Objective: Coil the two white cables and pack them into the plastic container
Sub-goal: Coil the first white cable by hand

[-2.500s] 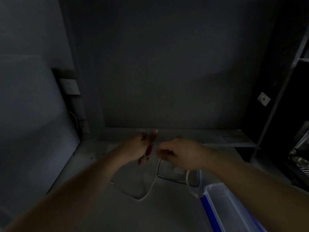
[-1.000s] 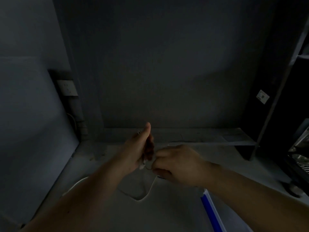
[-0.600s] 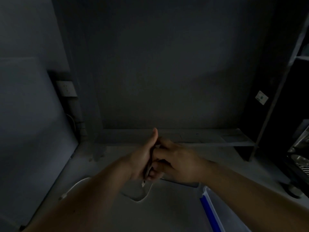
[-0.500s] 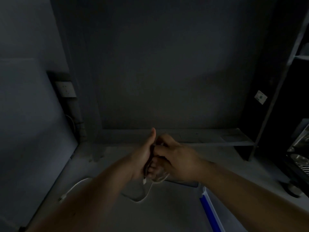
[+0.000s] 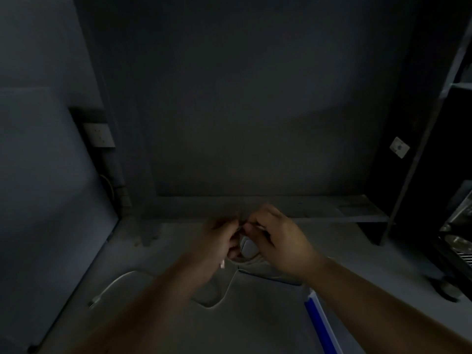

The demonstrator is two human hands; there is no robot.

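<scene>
The scene is very dim. My left hand (image 5: 219, 241) and my right hand (image 5: 278, 241) are close together above the grey surface, both gripping loops of a white cable (image 5: 247, 247) between them. A loose stretch of that cable (image 5: 224, 295) hangs down and curves over the surface. One plug end sticks out below my left hand. A second white cable (image 5: 112, 284) lies on the surface at the left, with its connector at the near end. The plastic container (image 5: 321, 325) with a blue rim shows at the lower right, partly hidden by my right forearm.
A dark flat lid or pad (image 5: 275, 277) lies under my right hand. A wall socket (image 5: 99, 135) sits on the left wall. A low ledge (image 5: 332, 208) runs along the back wall. Dark metal shelving (image 5: 457, 226) stands at the right.
My hands came together from apart and kept winding the white cable. The loops between them have grown. My left thumb, raised earlier, has folded down.
</scene>
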